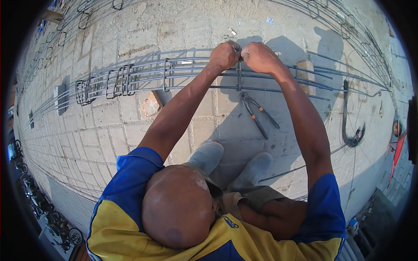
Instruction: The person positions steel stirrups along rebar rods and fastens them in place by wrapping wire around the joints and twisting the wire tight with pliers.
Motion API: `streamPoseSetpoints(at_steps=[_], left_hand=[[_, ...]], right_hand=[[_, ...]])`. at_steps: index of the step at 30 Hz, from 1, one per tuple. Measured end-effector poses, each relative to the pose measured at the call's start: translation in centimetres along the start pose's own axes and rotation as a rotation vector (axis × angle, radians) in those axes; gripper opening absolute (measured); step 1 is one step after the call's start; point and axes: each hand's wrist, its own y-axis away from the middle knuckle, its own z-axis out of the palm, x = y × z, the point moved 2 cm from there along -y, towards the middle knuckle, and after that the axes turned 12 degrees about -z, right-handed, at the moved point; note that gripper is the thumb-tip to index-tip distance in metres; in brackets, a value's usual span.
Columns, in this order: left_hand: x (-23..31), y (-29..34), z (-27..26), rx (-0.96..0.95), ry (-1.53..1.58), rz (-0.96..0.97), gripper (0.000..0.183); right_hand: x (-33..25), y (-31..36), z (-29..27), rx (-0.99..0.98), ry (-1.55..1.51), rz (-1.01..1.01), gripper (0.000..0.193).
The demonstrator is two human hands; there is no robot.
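A rebar cage of long steel bars runs across in front of me, with square stirrups around the bars. My left hand and my right hand are both closed, knuckles nearly meeting, over the far top bar. Just below them is one stirrup. What my fingers pinch is hidden. Another stirrup stands to the left, and several more are bunched further along. A pair of pincers with black and orange handles lies on the paving, jaws toward the cage.
A broken brick lies before the cage. Blocks prop it: a grey one at left, a brick at right. A black wire coil sits to the right. More rebar cages lie beyond. My boots are close below the pincers.
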Motion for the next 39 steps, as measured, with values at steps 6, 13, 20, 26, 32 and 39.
streamPoseSetpoints(at_steps=[6, 13, 20, 26, 32, 39], left_hand=[[1.5, 2.6, -1.8, -0.194, -0.032, -0.026, 0.036], [1.6, 2.6, -0.1, -0.022, -0.083, -0.157, 0.034], [0.8, 2.5, -1.1, -0.044, -0.095, -0.140, 0.032], [2.2, 2.3, -0.1, -0.071, -0.013, -0.045, 0.033], [0.8, 2.6, -0.6, 0.033, -0.131, -0.073, 0.034], [0.8, 2.5, 2.3, 0.113, -0.020, 0.136, 0.035]], right_hand=[[0.3, -3.9, -6.5, 0.167, 0.313, -0.204, 0.021], [3.5, -8.8, -2.8, 0.191, 0.220, -0.193, 0.023], [6.6, -2.6, -2.9, -0.059, -0.535, 0.045, 0.021], [8.5, -3.8, -1.6, -0.029, -0.248, 0.049, 0.023], [0.9, -3.3, -3.9, -0.621, 0.000, 0.309, 0.013], [-1.3, -6.1, -3.9, -0.051, 0.219, 0.169, 0.011]])
